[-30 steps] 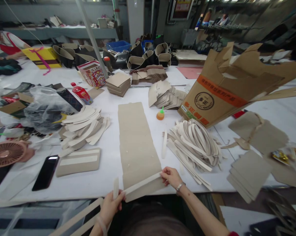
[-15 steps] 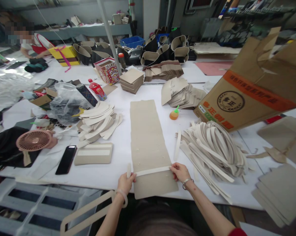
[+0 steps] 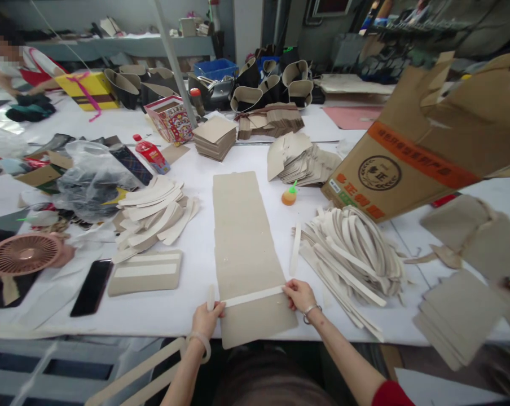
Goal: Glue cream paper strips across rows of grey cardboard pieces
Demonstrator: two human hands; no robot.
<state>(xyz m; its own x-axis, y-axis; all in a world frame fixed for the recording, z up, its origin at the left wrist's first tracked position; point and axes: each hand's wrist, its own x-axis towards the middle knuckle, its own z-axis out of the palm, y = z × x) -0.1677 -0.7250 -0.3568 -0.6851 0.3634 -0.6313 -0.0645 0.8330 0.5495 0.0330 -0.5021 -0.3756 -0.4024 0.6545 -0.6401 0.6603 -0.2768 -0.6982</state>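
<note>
A pale strip [image 3: 255, 295] stretches across the near part of a long beige panel [image 3: 242, 225] made of overlapping pieces. At its left end my left hand [image 3: 206, 320] is closed, pinching the strip at the panel's left edge. Another pale strip end [image 3: 211, 295] sticks up from that hand, and a long looped strip [image 3: 153, 361] hangs by the left forearm; whether these are one piece I cannot tell. My right hand [image 3: 299, 296] pinches the strip's other end near the panel's right edge.
Bundled strips [image 3: 352, 254] lie to the right, before a tilted carton [image 3: 382, 169]. A small glue bottle [image 3: 289, 195] stands beyond the panel. Leftward are curved pieces [image 3: 153, 214], a panel with a white band [image 3: 147, 272], a phone [image 3: 91, 287] and a fan [image 3: 24, 254]. A person [image 3: 30, 70] works far left.
My view has turned slightly right, so the scene sits further left in the picture. Both hands still hold the strip across the panel, with little visible movement against it.
</note>
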